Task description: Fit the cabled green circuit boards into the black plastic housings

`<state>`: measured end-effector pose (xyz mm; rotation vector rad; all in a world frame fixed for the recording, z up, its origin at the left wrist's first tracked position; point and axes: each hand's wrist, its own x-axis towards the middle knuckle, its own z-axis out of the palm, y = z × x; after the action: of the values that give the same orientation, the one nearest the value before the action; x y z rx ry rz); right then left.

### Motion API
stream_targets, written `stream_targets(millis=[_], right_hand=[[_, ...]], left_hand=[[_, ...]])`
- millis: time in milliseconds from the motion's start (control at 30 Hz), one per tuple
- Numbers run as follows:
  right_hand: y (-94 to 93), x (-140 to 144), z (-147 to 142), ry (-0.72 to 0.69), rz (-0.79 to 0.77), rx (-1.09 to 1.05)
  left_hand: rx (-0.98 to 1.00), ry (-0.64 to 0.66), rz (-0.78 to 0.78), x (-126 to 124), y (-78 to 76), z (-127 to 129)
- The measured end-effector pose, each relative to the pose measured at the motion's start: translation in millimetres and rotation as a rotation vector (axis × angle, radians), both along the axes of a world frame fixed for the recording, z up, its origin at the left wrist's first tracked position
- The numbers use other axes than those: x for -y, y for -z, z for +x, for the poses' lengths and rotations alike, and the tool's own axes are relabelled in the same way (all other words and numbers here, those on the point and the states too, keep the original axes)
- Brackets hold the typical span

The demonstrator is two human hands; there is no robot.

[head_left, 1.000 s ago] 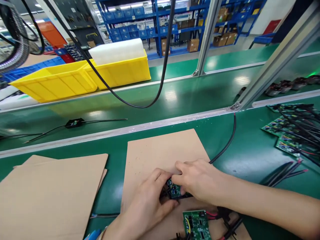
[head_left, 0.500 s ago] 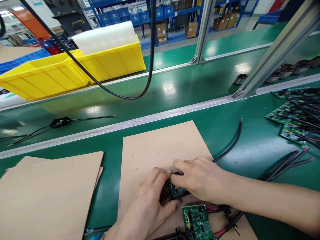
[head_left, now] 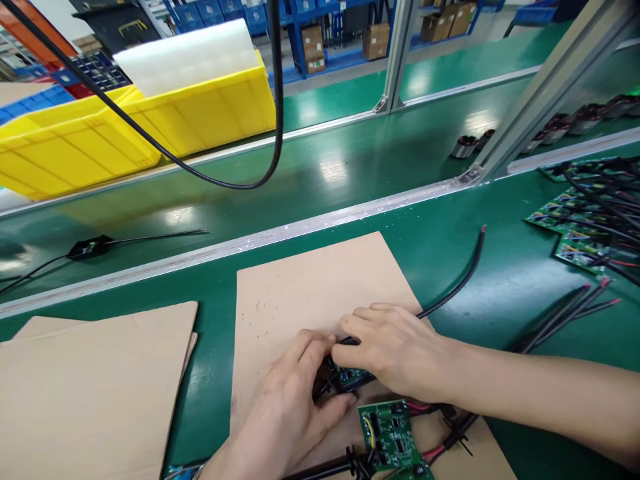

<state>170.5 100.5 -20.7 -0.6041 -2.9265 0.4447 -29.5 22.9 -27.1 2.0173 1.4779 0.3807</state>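
fingers (head_left: 345, 330) pinching small board (head_left: 353, 378), foam-filled yellow bin (head_left: 220, 113)

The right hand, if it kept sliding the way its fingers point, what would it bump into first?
Probably the left hand. The right hand points leftward across the cardboard sheet, fingers already meeting the left hand's over a small circuit board. Depth is hard to judge.

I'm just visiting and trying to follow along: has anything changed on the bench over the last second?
Very little. Both hands keep their grip on the small circuit board over the cardboard sheet: left hand, right hand. The view has tipped down and sideways, so the yellow bins sit higher in the picture. The second board and the black wire lie where they were.
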Motion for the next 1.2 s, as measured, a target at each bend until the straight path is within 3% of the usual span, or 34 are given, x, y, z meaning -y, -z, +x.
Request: stream_targets(millis=[267, 633, 733, 833, 933, 1200], right_hand=[[-7.5, -2, -2, 0.047, -0.046, 0.015], [-14.9, -4, -7, -0.019, -0.151, 0.033], [-13.7, -5, -8, -0.017, -0.144, 0.028], [-9.2, -6, -6, -0.020, -0.146, -0.004], [-3.8, -5, -3, -0.012, -0.122, -0.035], [-0.4, -2, 0, 0.019, -0.068, -0.089]], left_hand=[[0.012, 0.004, 0.012, 1, -1.4, -1], [-0.070, 0.046, 0.044, 5, -2.7, -3], [-0.208, 0.065, 0.125, 14, -4.1, -10], [-0.357, 0.137, 0.339, 24, -7.7, -12], [-0.386, 0.153, 0.540, 27, -10.8, -3], [-0.391, -0.007, 0.599, 30, 0.9, 12]])
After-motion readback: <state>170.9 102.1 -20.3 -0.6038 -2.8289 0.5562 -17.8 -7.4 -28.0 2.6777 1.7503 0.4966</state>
